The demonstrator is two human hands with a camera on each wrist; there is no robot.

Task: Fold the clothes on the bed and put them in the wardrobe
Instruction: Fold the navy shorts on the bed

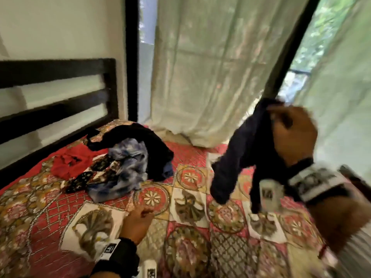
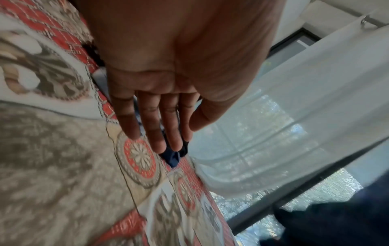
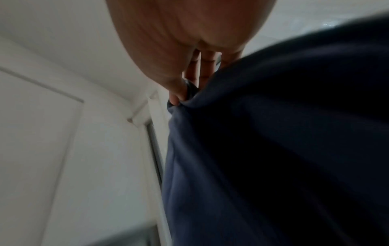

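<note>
Near, the left hand [image 1: 136, 219] hovers flat, empty, over the bedspread [image 1: 50, 213]; right hand [image 1: 293, 135] pinches a dark garment [image 1: 236, 149] aloft, likely to shake it straight.

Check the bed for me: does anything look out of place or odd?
Nothing damaged or spilled. The pile of clothes lies crumpled and unfolded on the bedspread, with a red garment beside it. The right hand holds a dark navy garment dangling above the bed; the left hand is empty.

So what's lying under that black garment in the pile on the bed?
Under the black garment a blue-white tie-dye piece pokes out, resting on the patterned bedspread. Anything deeper in the pile is covered.
</note>
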